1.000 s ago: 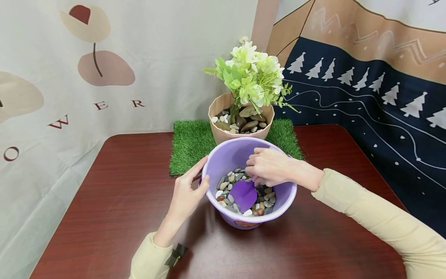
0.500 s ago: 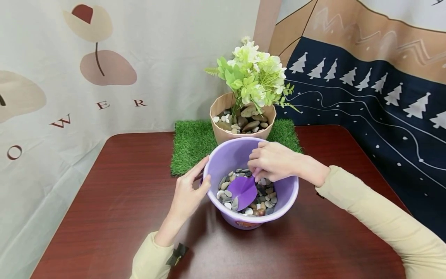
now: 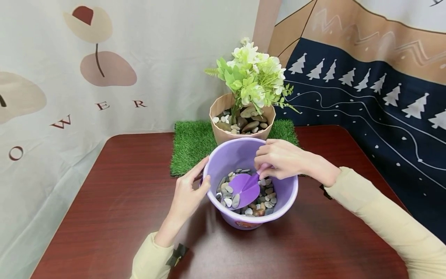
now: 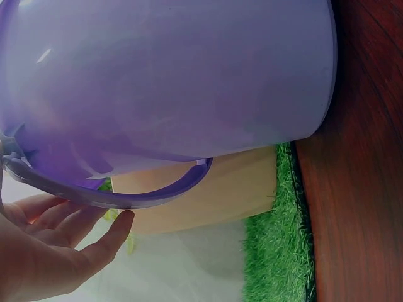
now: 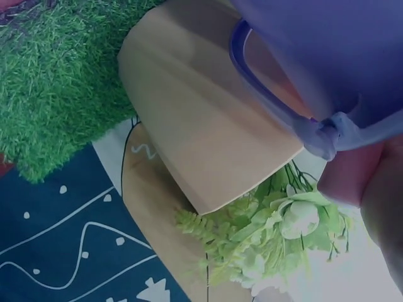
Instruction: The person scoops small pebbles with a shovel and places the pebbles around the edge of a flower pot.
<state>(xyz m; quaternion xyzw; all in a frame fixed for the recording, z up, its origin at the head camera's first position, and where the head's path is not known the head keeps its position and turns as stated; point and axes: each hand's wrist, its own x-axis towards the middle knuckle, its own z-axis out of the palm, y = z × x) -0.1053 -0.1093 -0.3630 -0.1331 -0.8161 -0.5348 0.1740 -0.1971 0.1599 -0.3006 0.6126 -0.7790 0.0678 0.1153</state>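
Observation:
A purple toy shovel point(image 3: 246, 190) lies in a lavender bucket point(image 3: 251, 223), its blade tilted with several pebbles point(image 3: 235, 200) at its front edge. My right hand point(image 3: 286, 159) grips the shovel's handle above the bucket's far right side; its fingers curl around the handle. More grey, white and brown stones surround the blade on the bucket floor. At the bucket's left side, my left hand point(image 3: 188, 193) rests its straight fingers and thumb against the rim. In the left wrist view, the fingers point(image 4: 104, 242) are beside the bucket's hanging handle point(image 4: 119, 199).
Behind the bucket, a beige pot point(image 3: 240, 137) with white-green flowers point(image 3: 256, 73) and stones stands on a green turf mat point(image 3: 191, 145). The dark red table point(image 3: 132, 201) extends to both sides. Printed cloths point(image 3: 153, 77) hang behind it.
My right hand has moved up and rightward, and the shovel blade has shifted left, tilted and come out over pebbles, several now at its edge. The left hand and bucket stay in place.

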